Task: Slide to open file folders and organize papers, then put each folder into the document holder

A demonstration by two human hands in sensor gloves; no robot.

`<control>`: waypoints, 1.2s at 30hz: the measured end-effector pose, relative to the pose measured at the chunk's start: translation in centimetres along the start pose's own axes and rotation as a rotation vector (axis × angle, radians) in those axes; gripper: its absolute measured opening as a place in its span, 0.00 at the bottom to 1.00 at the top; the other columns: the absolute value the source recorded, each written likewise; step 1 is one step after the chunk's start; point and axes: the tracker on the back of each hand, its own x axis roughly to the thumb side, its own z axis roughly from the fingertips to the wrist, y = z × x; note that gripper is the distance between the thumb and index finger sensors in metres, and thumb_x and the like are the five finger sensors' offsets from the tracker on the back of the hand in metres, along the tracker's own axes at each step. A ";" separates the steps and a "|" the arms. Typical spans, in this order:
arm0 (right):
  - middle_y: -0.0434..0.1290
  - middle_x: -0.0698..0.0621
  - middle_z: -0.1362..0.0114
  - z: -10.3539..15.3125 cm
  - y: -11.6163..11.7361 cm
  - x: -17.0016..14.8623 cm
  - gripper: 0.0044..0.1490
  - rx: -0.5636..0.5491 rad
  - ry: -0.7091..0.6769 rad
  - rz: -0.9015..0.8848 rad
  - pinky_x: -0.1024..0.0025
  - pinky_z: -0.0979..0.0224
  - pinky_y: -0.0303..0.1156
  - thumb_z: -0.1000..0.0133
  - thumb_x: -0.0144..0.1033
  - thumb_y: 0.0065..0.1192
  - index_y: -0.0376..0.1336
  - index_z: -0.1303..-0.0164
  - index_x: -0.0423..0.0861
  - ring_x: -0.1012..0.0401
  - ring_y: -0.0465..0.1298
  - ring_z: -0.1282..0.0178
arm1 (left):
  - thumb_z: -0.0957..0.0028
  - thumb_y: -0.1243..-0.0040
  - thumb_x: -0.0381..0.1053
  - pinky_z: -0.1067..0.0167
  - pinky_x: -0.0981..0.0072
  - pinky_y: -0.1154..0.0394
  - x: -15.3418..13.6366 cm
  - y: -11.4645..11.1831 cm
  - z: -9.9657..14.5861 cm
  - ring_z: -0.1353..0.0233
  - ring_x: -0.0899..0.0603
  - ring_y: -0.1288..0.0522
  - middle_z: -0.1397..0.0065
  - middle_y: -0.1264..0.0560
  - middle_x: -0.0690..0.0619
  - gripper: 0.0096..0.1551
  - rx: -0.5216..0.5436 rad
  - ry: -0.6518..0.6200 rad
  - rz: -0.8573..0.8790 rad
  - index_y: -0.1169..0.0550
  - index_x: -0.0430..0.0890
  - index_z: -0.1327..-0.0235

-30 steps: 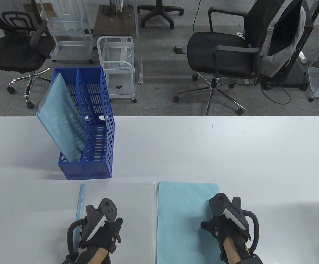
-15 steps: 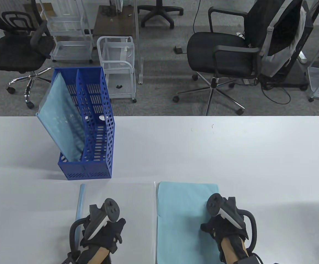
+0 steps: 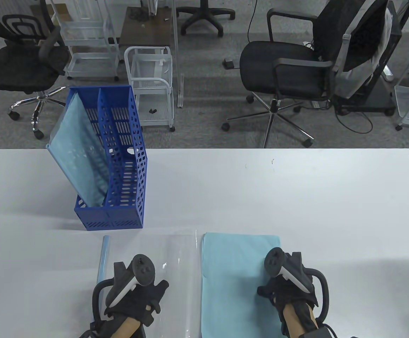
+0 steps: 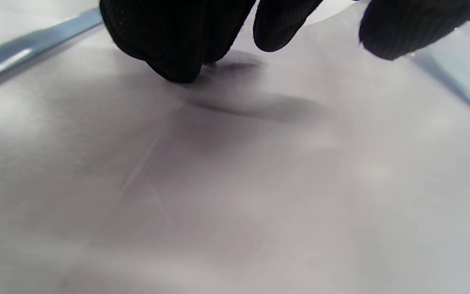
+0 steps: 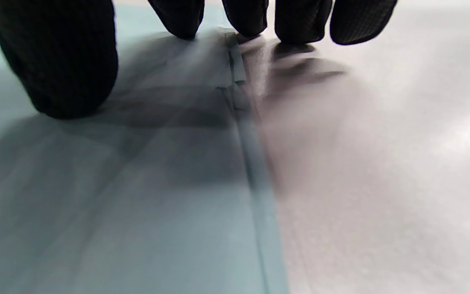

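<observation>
A blue document holder (image 3: 124, 165) stands at the table's left, with a pale blue folder (image 3: 75, 151) leaning in its left slot. Near the front edge lie a blue slide bar (image 3: 104, 257), a clear folder cover (image 3: 181, 267) and a stack of light blue paper (image 3: 236, 278). My left hand (image 3: 144, 295) rests on the clear cover (image 4: 235, 183), its fingertips (image 4: 178, 61) pressing down on it. My right hand (image 3: 282, 292) lies on the paper's right edge (image 5: 116, 204), with the thumb (image 5: 63, 61) on the paper and the fingertips (image 5: 300, 24) at its border.
The white table (image 3: 296, 197) stretches back and to the right behind the paper. Office chairs (image 3: 289, 67) and white wire carts (image 3: 151, 84) stand on the floor beyond the far edge.
My left hand has shifted a little to the right on the clear cover. The cover now shows glare and its right edge has pulled slightly left, away from the paper. The right hand barely moved.
</observation>
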 end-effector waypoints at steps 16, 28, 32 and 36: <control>0.44 0.42 0.12 0.0 0.0 0.1 0.60 0.003 -0.002 0.003 0.33 0.20 0.54 0.56 0.61 0.71 0.44 0.19 0.56 0.35 0.51 0.16 | 0.48 0.44 0.69 0.32 0.43 0.27 3.7 -3.3 -0.9 0.28 0.35 0.25 0.18 0.32 0.47 0.44 -0.298 -0.504 0.577 0.35 0.53 0.19; 0.44 0.42 0.12 0.0 0.0 0.2 0.60 0.003 -0.004 0.005 0.34 0.20 0.54 0.56 0.62 0.70 0.44 0.19 0.56 0.35 0.51 0.16 | 0.47 0.42 0.66 0.29 0.40 0.29 5.6 -4.4 -1.0 0.24 0.38 0.25 0.17 0.29 0.55 0.38 -0.601 -0.954 1.098 0.31 0.60 0.21; 0.44 0.42 0.12 0.0 0.1 0.2 0.60 0.003 -0.004 0.004 0.34 0.20 0.54 0.56 0.62 0.70 0.44 0.19 0.56 0.35 0.51 0.16 | 0.47 0.40 0.64 0.31 0.41 0.28 5.2 -3.8 -0.7 0.26 0.38 0.24 0.20 0.27 0.53 0.35 -0.520 -0.977 1.230 0.27 0.59 0.24; 0.44 0.42 0.12 0.0 0.1 0.1 0.60 0.002 -0.003 0.002 0.34 0.20 0.54 0.56 0.62 0.70 0.44 0.19 0.56 0.35 0.51 0.16 | 0.46 0.39 0.63 0.30 0.41 0.29 4.8 -3.4 -0.8 0.24 0.39 0.25 0.19 0.28 0.55 0.33 -0.452 -0.963 1.225 0.25 0.59 0.25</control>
